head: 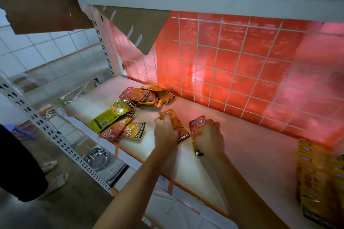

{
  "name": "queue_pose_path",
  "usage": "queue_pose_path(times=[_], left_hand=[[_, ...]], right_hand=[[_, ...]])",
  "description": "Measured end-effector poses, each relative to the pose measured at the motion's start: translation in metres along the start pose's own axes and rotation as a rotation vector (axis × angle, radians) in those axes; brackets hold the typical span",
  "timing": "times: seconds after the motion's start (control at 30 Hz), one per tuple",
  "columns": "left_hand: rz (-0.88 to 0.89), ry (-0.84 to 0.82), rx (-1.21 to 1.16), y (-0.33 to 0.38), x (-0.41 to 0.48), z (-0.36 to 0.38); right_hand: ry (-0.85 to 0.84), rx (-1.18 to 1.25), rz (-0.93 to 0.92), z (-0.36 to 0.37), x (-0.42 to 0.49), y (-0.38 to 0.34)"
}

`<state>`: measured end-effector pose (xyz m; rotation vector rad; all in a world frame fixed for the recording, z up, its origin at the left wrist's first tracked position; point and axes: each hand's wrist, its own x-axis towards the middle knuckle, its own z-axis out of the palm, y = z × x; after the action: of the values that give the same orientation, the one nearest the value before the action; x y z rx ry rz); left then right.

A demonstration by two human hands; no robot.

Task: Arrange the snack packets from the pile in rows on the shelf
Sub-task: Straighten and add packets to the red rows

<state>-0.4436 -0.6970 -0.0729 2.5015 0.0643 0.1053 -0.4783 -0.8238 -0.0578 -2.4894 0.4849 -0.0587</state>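
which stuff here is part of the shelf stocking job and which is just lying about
Job: orange packet in the left hand, red packet in the right hand, packet pile at the back, loose packets at the front of the shelf, yellow rows on the right.
Lying about: metal bowl below, cardboard overhead, white cables.

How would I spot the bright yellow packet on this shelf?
Find the white shelf in front of the red back wall. Near its front left edge lies a small cluster of packets, apart from the pile at the back. The yellow packet is the leftmost there: lemon-yellow with a barcode label, its neighbours red and orange.
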Motion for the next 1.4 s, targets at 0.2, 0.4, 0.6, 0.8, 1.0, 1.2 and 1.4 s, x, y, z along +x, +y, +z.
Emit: queue_pose_path(times=[0.2, 0.4, 0.6, 0.8, 1.0, 1.2, 1.4], left_hand=[[0.279, -0.071, -0.174, 0.04, -0.037, 0.014], [0.327, -0.333, -0.531, 0.093, -0.079, 0.027], [0.179, -0.529, -0.589, 0.139, -0.117, 0.068], [0.137, -0.547, -0.449, 0.166, -0.151, 0.097], [0.171, -0.5, -0.25, 0.18, -0.168, 0.107], [0.241, -0.442, -0.147, 0.188, -0.177, 0.108], [0.282, -0.289, -0.053, 0.198, -0.191, 0.109]], right_hand=[[0.111, 0.171, 0.074, -0.036, -0.028, 0.033], [0.272, 0.3, 0.117, -0.095, -0.055, 0.083], [0.453, 0.364, 0.247, -0.143, -0.082, 0.152], [0.549, 0.395, 0.365, -0.176, -0.105, 0.21], [0.542, 0.448, 0.386, -0.187, -0.122, 0.237], [0.513, 0.488, 0.371, -0.191, -0.132, 0.254], [0.491, 0.509, 0.342, -0.199, -0.137, 0.267]])
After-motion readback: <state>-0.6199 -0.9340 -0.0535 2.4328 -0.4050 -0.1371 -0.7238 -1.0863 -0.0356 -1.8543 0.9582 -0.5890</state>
